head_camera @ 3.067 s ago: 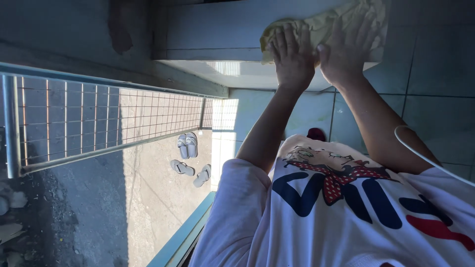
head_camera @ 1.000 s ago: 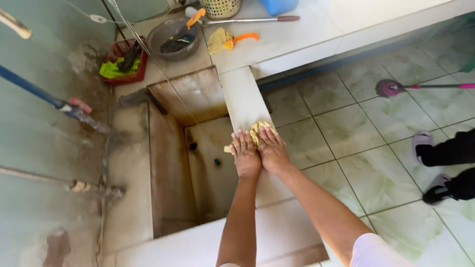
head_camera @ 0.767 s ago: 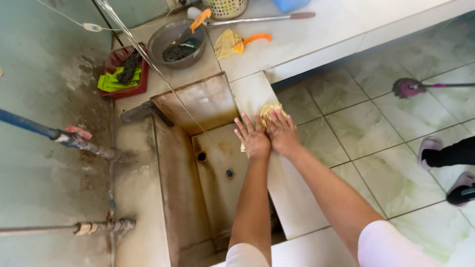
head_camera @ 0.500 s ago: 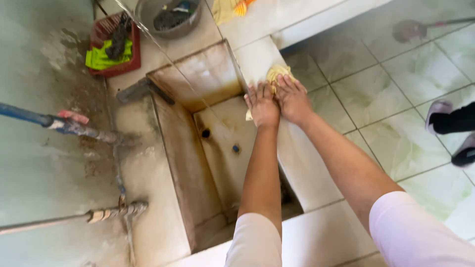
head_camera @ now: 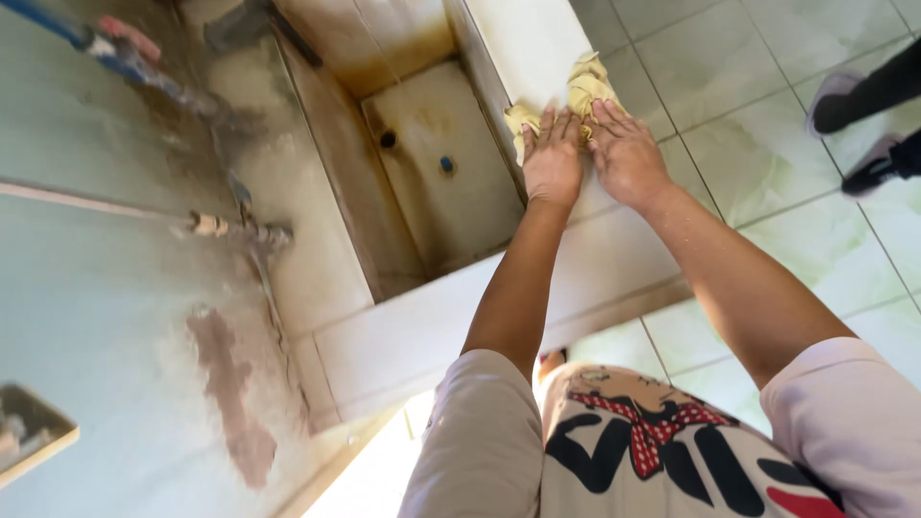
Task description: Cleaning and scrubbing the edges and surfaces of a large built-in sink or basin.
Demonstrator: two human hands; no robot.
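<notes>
Left hand (head_camera: 553, 158): laid flat, fingers spread, pressed on a yellow cloth (head_camera: 585, 88); nothing is clasped.
Right hand (head_camera: 625, 153): laid flat beside the left, fingers spread over the same cloth.
Cloth: crumpled on the tiled rim (head_camera: 537, 43) of a stained basin (head_camera: 451, 182).
Nearby: two pipes (head_camera: 230, 228) are fixed to the wall; another person's shoes (head_camera: 868, 171) are seen on the floor tiles.
</notes>
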